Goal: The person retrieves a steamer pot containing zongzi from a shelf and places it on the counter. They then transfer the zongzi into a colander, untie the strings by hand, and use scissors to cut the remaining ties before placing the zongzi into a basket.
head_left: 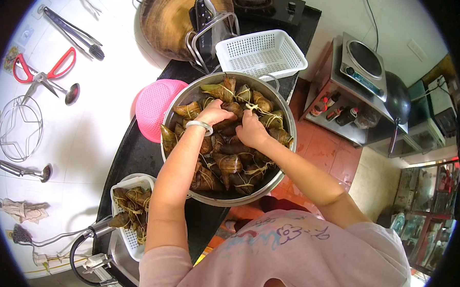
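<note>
A large round metal pot [288,156] full of leaf-wrapped zongzi tied with string stands before me on the black counter. My left hand [215,114], with a pale bangle at the wrist, reaches into the pot and touches a dark zongzi [232,108]; its fingers are partly hidden among the bundles. My right hand [251,129] is at the pot's middle, its fingertips at the pale strings [253,106] of the bundles near the far right. Whether it grips a string is not clear. Below my hands lie more zongzi [228,163].
A white plastic basket [265,70] sits beyond the pot, by a knife rack [201,48] and wooden board [163,27]. A pink mesh basket [157,108] is left of the pot. Another white basket [132,240] holds zongzi near the faucet [101,228].
</note>
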`<action>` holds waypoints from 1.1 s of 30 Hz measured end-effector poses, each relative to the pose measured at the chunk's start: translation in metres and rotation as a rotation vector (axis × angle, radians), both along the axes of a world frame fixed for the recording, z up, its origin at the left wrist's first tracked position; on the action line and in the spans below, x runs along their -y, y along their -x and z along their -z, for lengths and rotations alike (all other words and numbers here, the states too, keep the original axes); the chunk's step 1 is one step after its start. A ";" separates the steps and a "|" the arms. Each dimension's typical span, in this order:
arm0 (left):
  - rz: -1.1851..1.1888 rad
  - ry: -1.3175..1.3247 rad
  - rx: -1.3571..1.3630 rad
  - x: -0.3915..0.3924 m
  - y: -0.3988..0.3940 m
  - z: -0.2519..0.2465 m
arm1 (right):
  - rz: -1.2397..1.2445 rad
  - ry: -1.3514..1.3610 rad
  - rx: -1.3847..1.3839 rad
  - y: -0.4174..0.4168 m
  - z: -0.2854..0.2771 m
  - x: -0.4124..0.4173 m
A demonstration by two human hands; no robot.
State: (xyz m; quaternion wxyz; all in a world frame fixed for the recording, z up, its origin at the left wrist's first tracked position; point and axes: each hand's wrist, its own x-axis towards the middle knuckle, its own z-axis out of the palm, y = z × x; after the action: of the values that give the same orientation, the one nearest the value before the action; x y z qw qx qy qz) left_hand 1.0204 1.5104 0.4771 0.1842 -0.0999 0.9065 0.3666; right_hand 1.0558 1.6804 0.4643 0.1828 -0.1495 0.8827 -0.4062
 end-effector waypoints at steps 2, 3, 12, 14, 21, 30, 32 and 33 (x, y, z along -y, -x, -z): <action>-0.062 -0.161 0.036 -0.009 -0.003 -0.010 | 0.110 0.101 0.031 0.004 0.008 0.003; -0.082 -0.180 -0.004 -0.011 -0.011 -0.016 | 0.158 0.156 0.046 0.004 0.010 0.006; -0.056 0.071 -0.592 -0.017 -0.063 -0.032 | 0.254 0.868 0.369 0.008 0.014 0.013; -0.093 0.137 -0.644 -0.010 -0.072 -0.034 | 0.219 0.975 0.569 0.013 0.003 0.017; -0.124 -0.156 -0.785 0.003 -0.074 -0.028 | -0.011 1.080 0.920 0.045 0.007 0.036; -0.138 -0.191 -0.787 0.025 -0.082 -0.023 | 0.090 1.142 0.854 0.037 -0.005 0.045; -0.135 -0.216 -0.781 0.023 -0.083 -0.023 | 0.088 1.219 0.857 0.035 -0.003 0.044; -0.136 -0.229 -0.777 0.020 -0.084 -0.025 | 0.086 1.256 0.860 0.033 -0.005 0.043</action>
State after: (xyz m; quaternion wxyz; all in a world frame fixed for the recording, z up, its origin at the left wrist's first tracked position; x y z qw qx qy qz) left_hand 1.1046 1.4901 0.5020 -0.1864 0.0076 0.8533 0.4869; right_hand 1.0227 1.6371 0.4691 0.3752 -0.0193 0.3417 -0.8615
